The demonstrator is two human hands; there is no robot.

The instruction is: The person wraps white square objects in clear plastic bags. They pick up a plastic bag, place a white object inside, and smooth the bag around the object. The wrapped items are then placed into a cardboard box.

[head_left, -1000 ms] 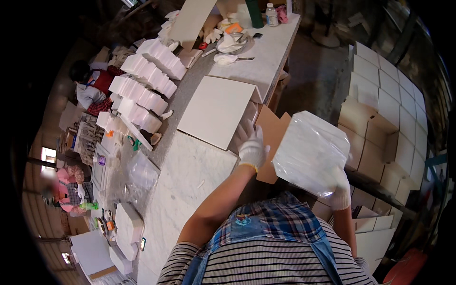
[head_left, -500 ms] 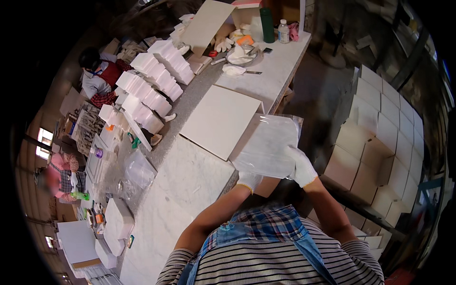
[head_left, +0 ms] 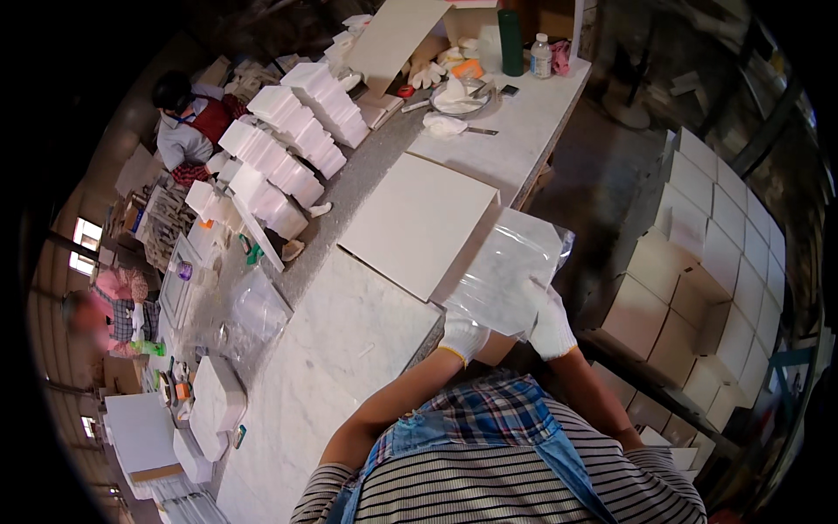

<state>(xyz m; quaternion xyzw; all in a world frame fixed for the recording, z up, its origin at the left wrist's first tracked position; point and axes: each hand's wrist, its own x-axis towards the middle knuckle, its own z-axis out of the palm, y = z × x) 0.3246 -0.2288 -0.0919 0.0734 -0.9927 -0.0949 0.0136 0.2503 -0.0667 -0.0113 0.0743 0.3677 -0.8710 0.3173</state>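
Note:
A flat white piece in a clear plastic bag (head_left: 508, 249) is held in front of me, over the near right edge of the bench. My right hand (head_left: 550, 325), in a white knit glove with a yellow cuff, grips its near right side, thumb on top. My left hand (head_left: 465, 339), gloved alike, is at the near left corner; its fingers are mostly hidden beneath the plastic. Just beyond lies a closed white cardboard box (head_left: 421, 225), partly overlapped by the bag at its right side.
White stacked pieces (head_left: 284, 131) stand across the bench (head_left: 332, 349). A pan (head_left: 461, 100), green flask (head_left: 510, 44) and bottle (head_left: 541, 57) sit at its far end. Cartons (head_left: 698, 262) are piled at right. Two people (head_left: 192, 131) work at left.
The bagged piece has tilted and turned in my hands, its far edge swinging right. My right hand has shifted slightly nearer. More of the left hand shows. The view has shifted a little.

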